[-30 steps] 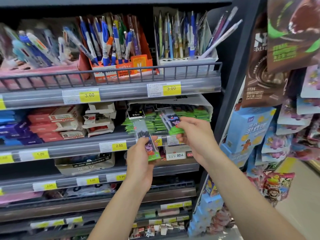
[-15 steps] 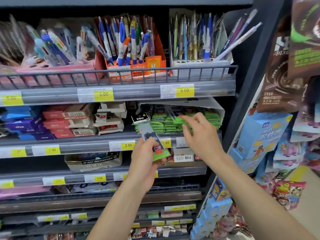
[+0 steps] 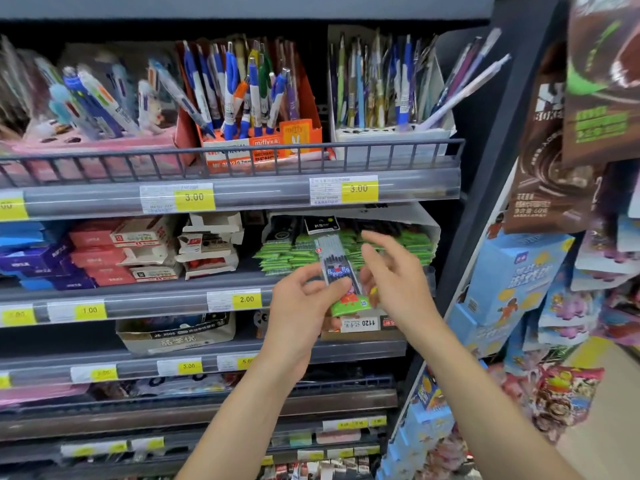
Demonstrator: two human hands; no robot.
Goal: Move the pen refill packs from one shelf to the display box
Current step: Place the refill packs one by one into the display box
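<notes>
My left hand point(image 3: 300, 299) pinches one refill pack point(image 3: 341, 277) upright, thumb across its front, in front of the shelf point(image 3: 138, 299) edge with the 2.00 tag point(image 3: 246, 299). My right hand point(image 3: 394, 278) hangs just beside the pack's right edge, fingers point(image 3: 375, 237) spread and loosely bent, holding nothing. Behind them the white display box point(image 3: 429, 233) sits at the shelf's right end, full of green packs point(image 3: 287, 254) stacked flat. The shelf above overhangs its lid closely. A dark post point(image 3: 485, 202) bounds the right.
</notes>
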